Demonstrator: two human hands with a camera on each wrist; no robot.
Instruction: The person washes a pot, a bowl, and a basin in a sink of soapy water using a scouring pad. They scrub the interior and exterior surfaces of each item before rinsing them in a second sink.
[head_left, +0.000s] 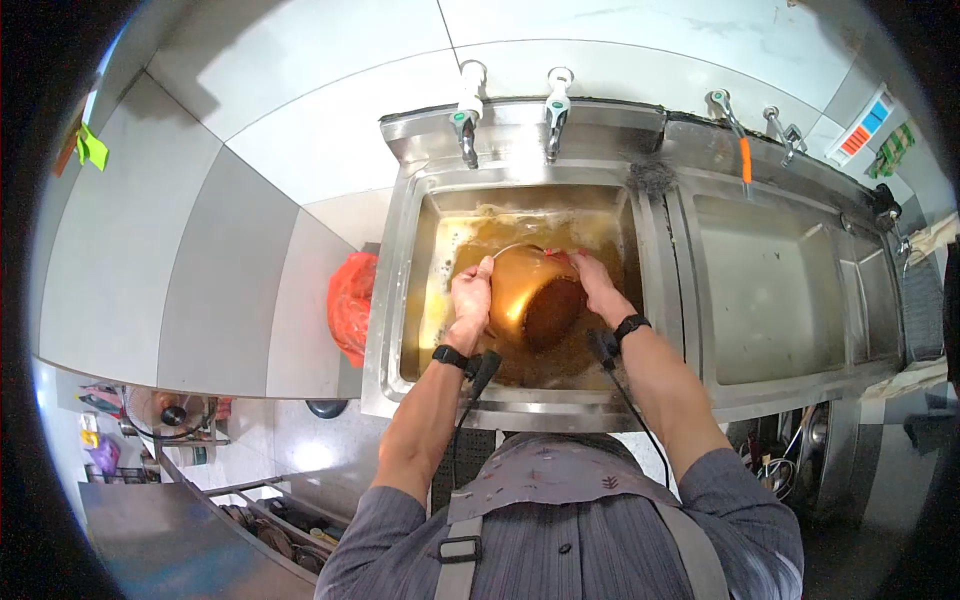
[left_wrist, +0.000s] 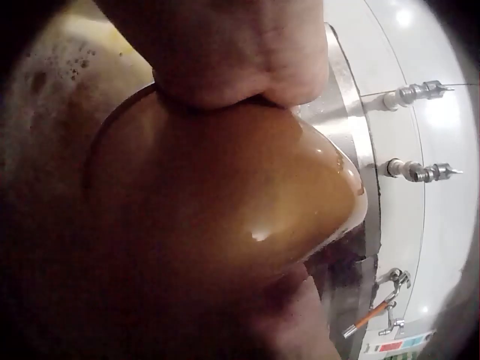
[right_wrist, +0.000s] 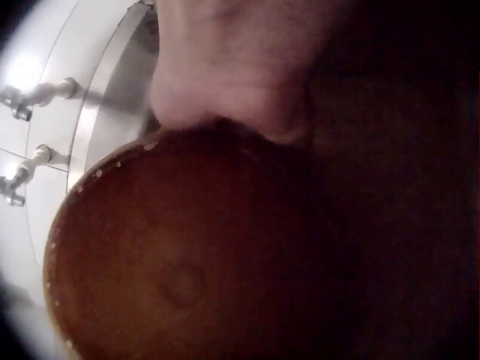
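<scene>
A brown-gold metal pot [head_left: 512, 288] is tilted in the left sink basin, its round dark base [head_left: 553, 312] facing the person and its rim away. My left hand [head_left: 472, 297] grips it on the left near the rim. On the other side my right hand [head_left: 597, 283] holds the pot, a small red item [head_left: 556, 253] at its fingertips; what that item is, I cannot tell. The left wrist view shows my left hand [left_wrist: 247, 60] against the curved wall [left_wrist: 225, 195]. My right hand [right_wrist: 232, 67] lies above the base [right_wrist: 180, 225] in the right wrist view; its fingertips are hidden.
Brownish, foamy water [head_left: 440, 290] surrounds the pot. Two taps [head_left: 466, 130] [head_left: 557, 125] stand behind this basin. A second basin [head_left: 770, 300] with cloudy water is on the right, under a tap with an orange hose [head_left: 746, 162]. A red bag [head_left: 350, 305] sits left of the sink.
</scene>
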